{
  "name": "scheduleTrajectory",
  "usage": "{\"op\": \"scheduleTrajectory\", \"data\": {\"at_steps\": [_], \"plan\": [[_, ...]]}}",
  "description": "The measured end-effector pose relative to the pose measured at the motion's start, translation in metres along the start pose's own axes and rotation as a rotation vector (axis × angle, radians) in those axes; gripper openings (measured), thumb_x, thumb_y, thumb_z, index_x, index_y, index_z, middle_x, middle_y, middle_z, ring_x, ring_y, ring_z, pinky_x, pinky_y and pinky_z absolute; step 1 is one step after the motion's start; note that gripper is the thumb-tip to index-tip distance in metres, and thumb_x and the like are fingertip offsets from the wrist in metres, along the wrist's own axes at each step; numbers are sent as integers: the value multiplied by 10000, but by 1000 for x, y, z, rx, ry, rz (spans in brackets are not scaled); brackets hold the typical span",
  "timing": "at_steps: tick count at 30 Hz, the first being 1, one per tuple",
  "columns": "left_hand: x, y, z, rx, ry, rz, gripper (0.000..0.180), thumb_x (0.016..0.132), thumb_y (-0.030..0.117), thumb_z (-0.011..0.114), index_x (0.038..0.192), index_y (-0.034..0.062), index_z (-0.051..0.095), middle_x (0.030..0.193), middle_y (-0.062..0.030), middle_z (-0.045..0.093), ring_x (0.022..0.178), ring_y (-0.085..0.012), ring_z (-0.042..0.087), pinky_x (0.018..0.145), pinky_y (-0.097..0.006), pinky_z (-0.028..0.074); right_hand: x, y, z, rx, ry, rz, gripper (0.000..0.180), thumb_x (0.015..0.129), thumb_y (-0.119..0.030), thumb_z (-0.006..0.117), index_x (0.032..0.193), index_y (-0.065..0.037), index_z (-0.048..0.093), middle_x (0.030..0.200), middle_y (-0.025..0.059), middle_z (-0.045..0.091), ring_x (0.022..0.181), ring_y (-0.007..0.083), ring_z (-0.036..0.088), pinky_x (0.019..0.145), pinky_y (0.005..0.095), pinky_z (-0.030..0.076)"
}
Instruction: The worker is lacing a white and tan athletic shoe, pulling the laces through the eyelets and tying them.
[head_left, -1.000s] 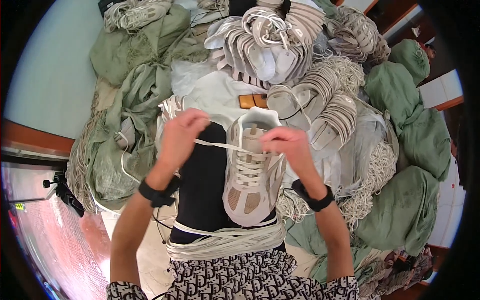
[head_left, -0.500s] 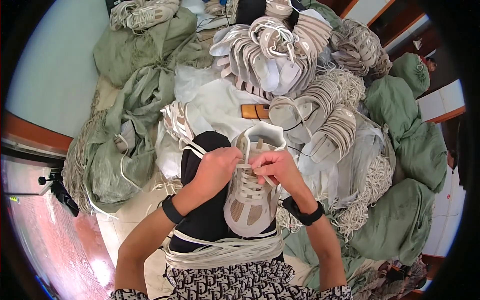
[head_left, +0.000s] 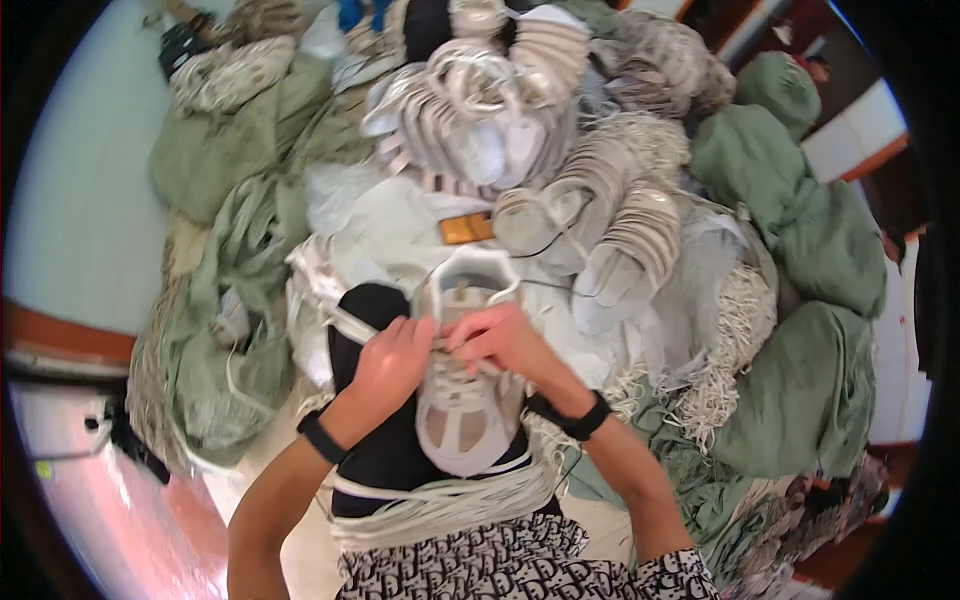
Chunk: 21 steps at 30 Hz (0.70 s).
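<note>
A beige and white sneaker upper (head_left: 465, 440) rests toe toward me on my black-covered lap (head_left: 375, 470). Pale lace crosses its front in several rows. At the upper eyelets, my left hand (head_left: 393, 362) pinches a flat shoelace (head_left: 349, 326) whose loose length trails off to the left. Facing it, my right hand (head_left: 503, 342) has its thumb and fingers closed at the lace on the other eyelet row. The fingertips hide the exact grip, and the picture is slightly blurred. A bundle of pale laces (head_left: 440, 508) lies across my lap below the toe.
Stacked sneaker uppers (head_left: 480, 130) rise ahead, with more nested rows (head_left: 635, 245) to the right. An orange-brown phone-like slab (head_left: 467, 228) lies on white sheeting. Green sacks (head_left: 800, 390) line the right, another sack (head_left: 235, 330) the left. Tangled laces (head_left: 735, 350) hang at right.
The view has shifted, so hands and upper appear further left. Both hands stay at the upper eyelets; the right-hand fingers have moved closer to the left hand.
</note>
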<state>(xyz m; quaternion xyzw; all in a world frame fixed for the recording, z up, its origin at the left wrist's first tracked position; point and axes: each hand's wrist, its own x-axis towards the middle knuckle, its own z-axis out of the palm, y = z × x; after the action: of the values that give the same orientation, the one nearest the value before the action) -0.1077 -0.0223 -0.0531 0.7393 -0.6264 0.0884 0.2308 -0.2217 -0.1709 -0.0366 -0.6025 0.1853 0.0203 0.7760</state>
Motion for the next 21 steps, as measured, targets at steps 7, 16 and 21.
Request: {"op": "scheduleTrajectory", "data": {"at_steps": [7, 16, 21], "plan": [[6, -7, -13, 221, -205, 225, 199, 670, 108, 546, 860, 53, 572, 664, -72, 503, 672, -247, 508, 611, -374, 404, 17, 34, 7, -249, 4, -510, 107, 599, -90, 648, 632, -10, 586, 565, 13, 567, 510, 51, 497, 450, 232, 401], [54, -6, -15, 55, -485, 17, 97, 651, 99, 577, 588, 26, 587, 560, -188, 568, 538, -364, 576, 511, -442, 461, -26, 27, -8, 109, 133, -284, 77, 657, -44, 663, 622, 6, 616, 508, 37, 558, 354, 80, 475, 339, 194, 321], [48, -33, 8, 116, -578, 74, 116, 687, 95, 541, 611, 16, 582, 583, -204, 574, 565, -367, 589, 525, -443, 471, -34, 24, -17, 285, 57, -299, 81, 685, -57, 618, 633, 4, 613, 562, 43, 596, 458, 76, 533, 418, 196, 351]]}}
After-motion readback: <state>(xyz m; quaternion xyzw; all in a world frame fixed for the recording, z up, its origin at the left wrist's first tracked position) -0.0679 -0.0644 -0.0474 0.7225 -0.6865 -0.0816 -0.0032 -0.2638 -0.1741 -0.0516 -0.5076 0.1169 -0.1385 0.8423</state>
